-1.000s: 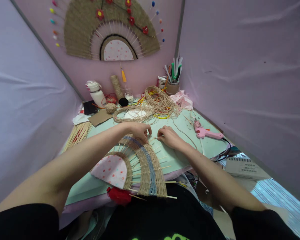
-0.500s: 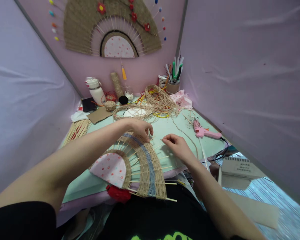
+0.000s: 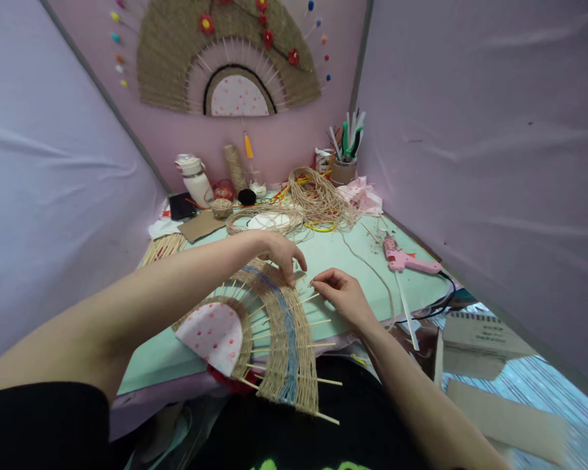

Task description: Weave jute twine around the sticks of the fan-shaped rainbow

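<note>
A half-round woven fan of tan twine with a blue band lies partly on the table and partly over my lap. Thin sticks run out past its outer rim, and its inner half-circle is white cloth with pink dots. My left hand reaches across the top of the fan, its fingers bent around the outer edge among the stick ends. Just right of it, my right hand is closed in a pinch on a bit of brown twine, close to the stick tips. Most of that strand is hard to make out.
Behind the fan lie a heap of twine, a cardboard piece and a white bottle. A pink glue gun rests at right, its cord over the table edge. Bundled sticks lie left; a finished fan hangs behind.
My right hand has come left, nearer to my left hand and the fan's rim. The fan's lower end has swung slightly down and left. The camera view has shifted a little.
</note>
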Demonstrator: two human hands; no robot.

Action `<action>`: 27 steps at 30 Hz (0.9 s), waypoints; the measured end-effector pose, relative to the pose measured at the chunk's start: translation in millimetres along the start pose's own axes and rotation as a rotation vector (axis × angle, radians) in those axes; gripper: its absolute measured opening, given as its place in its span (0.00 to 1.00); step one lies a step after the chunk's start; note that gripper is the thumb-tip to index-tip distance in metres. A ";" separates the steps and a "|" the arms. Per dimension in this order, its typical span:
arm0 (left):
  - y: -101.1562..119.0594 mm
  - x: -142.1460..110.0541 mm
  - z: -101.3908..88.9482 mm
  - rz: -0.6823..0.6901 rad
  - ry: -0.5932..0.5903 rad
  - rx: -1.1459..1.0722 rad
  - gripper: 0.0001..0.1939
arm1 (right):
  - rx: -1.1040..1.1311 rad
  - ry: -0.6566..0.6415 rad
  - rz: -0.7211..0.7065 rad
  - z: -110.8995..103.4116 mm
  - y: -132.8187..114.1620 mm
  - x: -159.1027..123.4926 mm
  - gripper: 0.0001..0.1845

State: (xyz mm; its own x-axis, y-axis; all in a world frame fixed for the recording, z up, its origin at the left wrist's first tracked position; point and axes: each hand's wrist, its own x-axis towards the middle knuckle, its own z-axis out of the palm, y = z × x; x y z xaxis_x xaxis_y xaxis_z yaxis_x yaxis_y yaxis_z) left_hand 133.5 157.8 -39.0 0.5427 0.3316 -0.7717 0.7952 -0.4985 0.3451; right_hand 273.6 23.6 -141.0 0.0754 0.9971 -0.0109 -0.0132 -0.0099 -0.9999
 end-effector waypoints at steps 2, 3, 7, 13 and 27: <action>0.9 1.3 -1.0 -0.001 -0.024 0.042 0.45 | 0.056 -0.007 0.013 -0.2 -0.3 -0.3 0.13; 1.3 1.8 -1.5 -0.002 -0.030 0.059 0.45 | 0.074 -0.013 0.016 -0.2 -0.9 -0.4 0.13; 2.2 4.8 -1.5 -0.020 0.005 0.103 0.41 | -0.001 -0.025 -0.017 -0.3 -8.2 -1.0 0.10; 1.3 15.2 4.4 -0.009 -0.025 0.087 0.26 | -0.104 -0.042 -0.076 2.3 -20.4 -0.6 0.06; 3.1 23.4 14.1 0.004 -0.153 -0.113 0.07 | -0.280 -0.042 -0.117 15.9 -19.5 -17.4 0.06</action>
State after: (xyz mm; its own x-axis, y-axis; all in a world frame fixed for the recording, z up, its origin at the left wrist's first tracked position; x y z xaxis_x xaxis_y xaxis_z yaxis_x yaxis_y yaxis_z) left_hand 144.8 152.7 -63.5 0.5056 0.1994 -0.8394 0.8230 -0.4036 0.3998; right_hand 256.7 7.6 -121.2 0.0188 0.9949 0.0990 0.2688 0.0903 -0.9589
